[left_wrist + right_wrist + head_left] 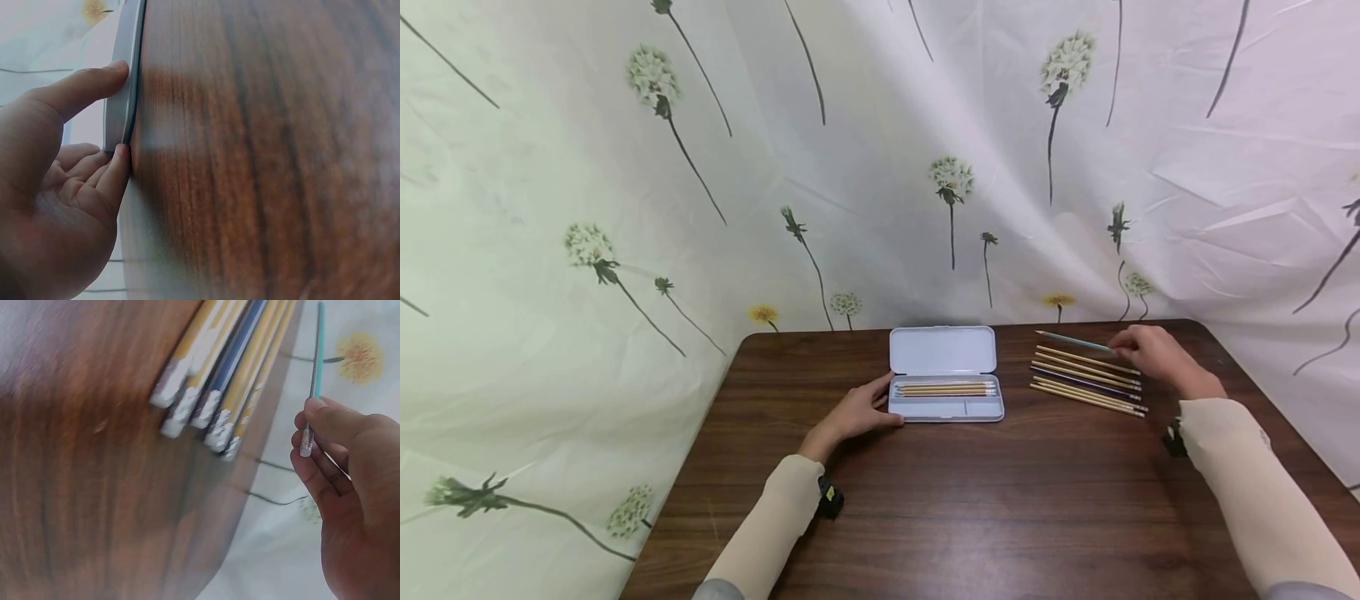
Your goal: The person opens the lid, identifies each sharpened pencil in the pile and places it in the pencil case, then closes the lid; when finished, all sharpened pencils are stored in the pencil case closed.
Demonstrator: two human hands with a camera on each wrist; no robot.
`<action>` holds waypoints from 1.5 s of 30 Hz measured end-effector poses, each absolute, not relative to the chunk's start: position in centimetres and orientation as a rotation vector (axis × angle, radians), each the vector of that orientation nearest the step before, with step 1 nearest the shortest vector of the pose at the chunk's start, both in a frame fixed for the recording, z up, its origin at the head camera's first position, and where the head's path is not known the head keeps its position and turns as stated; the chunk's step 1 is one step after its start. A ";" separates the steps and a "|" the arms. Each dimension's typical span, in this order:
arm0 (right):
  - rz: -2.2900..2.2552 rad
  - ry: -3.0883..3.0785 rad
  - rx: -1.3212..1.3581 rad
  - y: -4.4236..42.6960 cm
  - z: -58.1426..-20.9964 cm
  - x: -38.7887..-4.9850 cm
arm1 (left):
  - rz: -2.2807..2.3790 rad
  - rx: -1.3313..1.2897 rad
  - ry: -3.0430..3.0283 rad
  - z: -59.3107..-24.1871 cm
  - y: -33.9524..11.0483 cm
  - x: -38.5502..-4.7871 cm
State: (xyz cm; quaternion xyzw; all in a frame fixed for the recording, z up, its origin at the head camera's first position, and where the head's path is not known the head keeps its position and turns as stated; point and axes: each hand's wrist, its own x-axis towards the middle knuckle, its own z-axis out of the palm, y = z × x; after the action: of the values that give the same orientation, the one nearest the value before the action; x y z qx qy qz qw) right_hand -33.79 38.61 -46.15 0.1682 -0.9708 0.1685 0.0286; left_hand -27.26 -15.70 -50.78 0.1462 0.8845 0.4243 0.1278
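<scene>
A pale metal pencil case (934,407) lies with its lid raised on the table, several pencils (946,389) in its back compartment. My left hand (857,410) holds the case at its left end; in the left wrist view the thumb presses the side wall of the case (119,119) while the fingers bend at its corner. At the right, my right hand (1159,357) pinches a teal pencil (1075,340) near its eraser end, between thumb and fingers. The pencil's point faces left. Closest to that hand, several yellow pencils (1086,360) and a dark blue pencil (1082,381) lie in a row.
Dark wooden table (940,508) under everything. A white sheet (865,167) printed with dandelions hangs behind and at the sides of the table. In the right wrist view, the row's eraser ends (178,419) point toward the table's right side.
</scene>
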 end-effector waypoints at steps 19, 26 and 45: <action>0.638 -2.741 0.837 32.6 -43.6 -32.8 | 1.260 0.418 2.562 -51.1 -15.8 -27.1; 0.691 -2.610 0.957 30.0 -43.1 -32.9 | 1.314 0.440 2.516 -51.4 -15.8 -27.2; 0.777 -2.552 1.128 24.1 -42.9 -33.4 | 1.297 0.436 2.540 -50.8 -15.7 -27.2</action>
State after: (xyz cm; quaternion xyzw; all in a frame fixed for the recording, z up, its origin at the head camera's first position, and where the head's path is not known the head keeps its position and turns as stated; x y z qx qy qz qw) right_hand -33.42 24.05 -42.89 0.3864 -0.8746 0.2663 0.1223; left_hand -27.21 -15.67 -50.85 0.1500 0.8732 0.4459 0.1276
